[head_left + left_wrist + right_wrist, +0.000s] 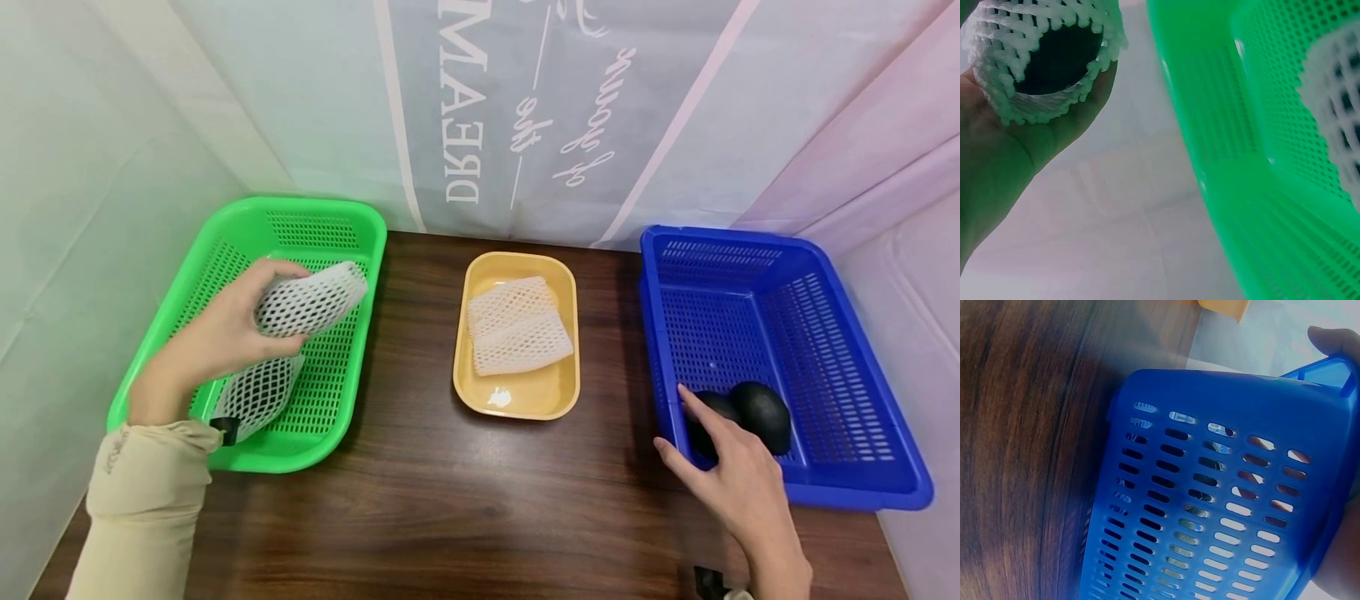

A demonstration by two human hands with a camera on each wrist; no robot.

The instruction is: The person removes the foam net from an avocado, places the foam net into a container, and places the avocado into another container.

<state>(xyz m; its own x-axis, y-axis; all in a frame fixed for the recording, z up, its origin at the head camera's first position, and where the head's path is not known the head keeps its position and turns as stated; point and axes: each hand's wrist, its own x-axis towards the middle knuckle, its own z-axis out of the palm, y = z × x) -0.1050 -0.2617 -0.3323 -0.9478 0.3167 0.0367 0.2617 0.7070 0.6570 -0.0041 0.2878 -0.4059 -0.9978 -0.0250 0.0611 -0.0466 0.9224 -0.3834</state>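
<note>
Nine o'clock: we see left hand clamped on foam-net sleeve over green basket. Four o'clock: right hand, thumb, forefinger apart, near black objects in blue basket.

white foam-net sleeve: nine o'clock in head view, aloft, pitched toward two; dark object visible in its mouth. two black rounded objects: four o'clock, side by side (one partly hidden) inside blue basket.
</note>
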